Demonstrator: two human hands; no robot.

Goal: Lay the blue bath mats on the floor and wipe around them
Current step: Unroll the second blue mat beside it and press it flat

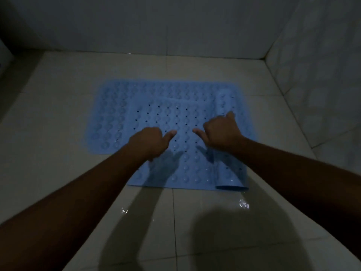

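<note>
Two blue bath mats with round bumps and small holes lie overlapped on the tiled floor. The lower bath mat [111, 114] lies flat, farther back and to the left. The upper bath mat [181, 171] lies over it, nearer to me. Its right side is curled up into a long roll [226, 100]. My left hand [150, 141] hovers over the upper mat with fingers curled and thumb out, holding nothing. My right hand [222, 130] has its thumb out and its fingers curled over the roll.
The wet tiled floor [58, 106] shows puddle glints near the mat's front edge. A tiled back wall [175, 26] and a right wall [316, 85] close the corner. A dark object stands at the far left edge. The room is dim.
</note>
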